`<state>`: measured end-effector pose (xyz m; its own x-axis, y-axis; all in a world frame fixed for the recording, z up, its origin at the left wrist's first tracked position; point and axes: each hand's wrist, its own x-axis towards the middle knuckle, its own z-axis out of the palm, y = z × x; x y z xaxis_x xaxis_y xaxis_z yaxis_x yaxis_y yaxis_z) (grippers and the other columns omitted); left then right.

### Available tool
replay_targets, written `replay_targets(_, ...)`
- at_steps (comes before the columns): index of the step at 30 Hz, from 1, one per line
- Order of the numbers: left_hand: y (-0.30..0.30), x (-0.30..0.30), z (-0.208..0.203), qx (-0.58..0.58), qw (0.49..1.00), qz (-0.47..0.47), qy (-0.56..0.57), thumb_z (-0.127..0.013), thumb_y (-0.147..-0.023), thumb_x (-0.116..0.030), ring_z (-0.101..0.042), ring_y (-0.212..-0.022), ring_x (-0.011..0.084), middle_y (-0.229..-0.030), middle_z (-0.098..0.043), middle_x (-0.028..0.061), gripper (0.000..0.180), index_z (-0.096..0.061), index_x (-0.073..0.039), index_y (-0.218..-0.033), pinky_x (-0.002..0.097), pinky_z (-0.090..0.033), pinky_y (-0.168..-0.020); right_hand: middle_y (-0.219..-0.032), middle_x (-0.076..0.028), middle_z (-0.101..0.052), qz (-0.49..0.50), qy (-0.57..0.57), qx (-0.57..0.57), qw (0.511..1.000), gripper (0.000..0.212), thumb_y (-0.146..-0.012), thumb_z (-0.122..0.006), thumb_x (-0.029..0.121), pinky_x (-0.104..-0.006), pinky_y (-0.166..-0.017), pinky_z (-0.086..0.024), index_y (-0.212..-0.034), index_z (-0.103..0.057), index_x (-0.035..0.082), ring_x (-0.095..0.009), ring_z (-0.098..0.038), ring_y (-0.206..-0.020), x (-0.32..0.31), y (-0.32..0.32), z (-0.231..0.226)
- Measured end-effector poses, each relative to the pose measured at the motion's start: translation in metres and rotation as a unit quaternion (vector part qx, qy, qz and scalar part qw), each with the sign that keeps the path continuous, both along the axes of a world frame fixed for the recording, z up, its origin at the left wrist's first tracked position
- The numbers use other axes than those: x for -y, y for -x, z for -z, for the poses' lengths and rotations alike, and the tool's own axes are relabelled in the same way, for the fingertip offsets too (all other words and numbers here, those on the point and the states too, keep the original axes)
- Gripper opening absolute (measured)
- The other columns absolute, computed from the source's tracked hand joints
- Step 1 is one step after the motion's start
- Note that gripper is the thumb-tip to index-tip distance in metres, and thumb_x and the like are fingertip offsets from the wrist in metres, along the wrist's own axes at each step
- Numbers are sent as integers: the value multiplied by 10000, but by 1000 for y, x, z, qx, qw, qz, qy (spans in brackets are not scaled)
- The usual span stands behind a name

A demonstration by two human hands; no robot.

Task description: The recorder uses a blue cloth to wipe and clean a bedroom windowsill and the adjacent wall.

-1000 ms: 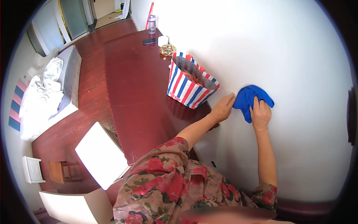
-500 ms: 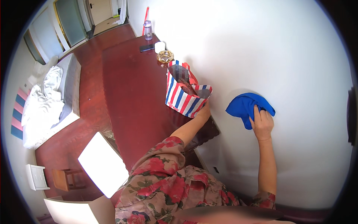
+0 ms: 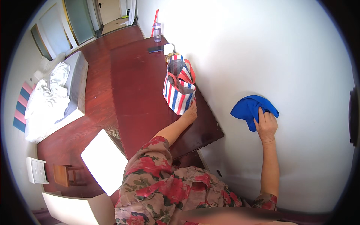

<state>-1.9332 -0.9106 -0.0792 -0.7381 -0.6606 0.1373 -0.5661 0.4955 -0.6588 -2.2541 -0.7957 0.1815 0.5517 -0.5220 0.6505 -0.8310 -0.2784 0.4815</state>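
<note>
A red, white and blue striped tote bag (image 3: 175, 95) with red handles stands on the dark red table (image 3: 138, 93), its top gaping. My left hand (image 3: 190, 113) grips the bag's near lower corner; some of its fingers are hidden against the bag. Off to the right, my right hand (image 3: 267, 126) pinches a folded blue cloth (image 3: 247, 108) in front of the white wall. Part of the cloth hangs down to the left of my fingers.
Behind the bag, a gold-coloured glass bowl (image 3: 171, 57) is mostly covered. A white cup (image 3: 168, 49), a dark phone (image 3: 155, 49) and a clear bottle (image 3: 157, 33) stand or lie at the table's far end. A bed (image 3: 75, 90) and a stool (image 3: 64, 175) are at left.
My left hand and the tote bag have shifted left, away from the wall, and the bag has turned; it now hides more of the glass bowl. My right hand keeps the cloth nearly in place.
</note>
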Motion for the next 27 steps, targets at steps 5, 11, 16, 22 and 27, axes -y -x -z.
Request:
replay_targets(5,-23,-8,-20,-231,971,0,-70,-613,-853,-261,-531,-1223,385,-1237,-614,182,385,-684,-41,-1160,562,-312,-1102,-816,-72,-527,-3,13,12,1000,654,-578,-839,224,-359,-623,-484,-1188,-673,56,-248,-571,-741,5,-10,4)
replay_targets(11,132,-80,-123,-674,625,109,-379,-579,-984,-348,-381,-1389,430,-1551,-309,286,660,-353,-32,-1517,467,-337,-1149,-969,-102,-659,141,-76,108,981,596,-737,-813,234,-399,-720,-538,-1274,-606,81,-293,-663,-880,15,-27,30)
replay_targets(16,200,-83,-137,-796,491,144,-324,-472,-1036,-336,-272,-1459,447,-1564,-270,308,641,-298,48,-1520,464,-249,-1199,-1084,-173,-688,184,-225,195,937,516,-855,-716,239,-471,-826,-539,-1321,-569,75,-378,-671,-972,10,-52,-3)
replay_targets(22,231,-88,-169,-867,391,88,-296,-501,-1026,-350,-231,-1475,450,-1578,-236,316,699,-239,49,-1536,458,-230,-1198,-1081,-248,-692,153,-392,235,876,490,-905,-620,158,-490,-868,-525,-1377,-541,49,-414,-661,-989,-21,2,-9)
replay_targets(27,251,-69,-172,-858,482,39,-174,-602,-965,-301,-196,-1478,473,-1608,-128,322,815,-161,20,-1571,485,-200,-1211,-1102,-221,-693,126,-324,282,894,335,-921,-627,129,-445,-873,-533,-1239,-648,25,-389,-666,-1016,-31,-1,-59)
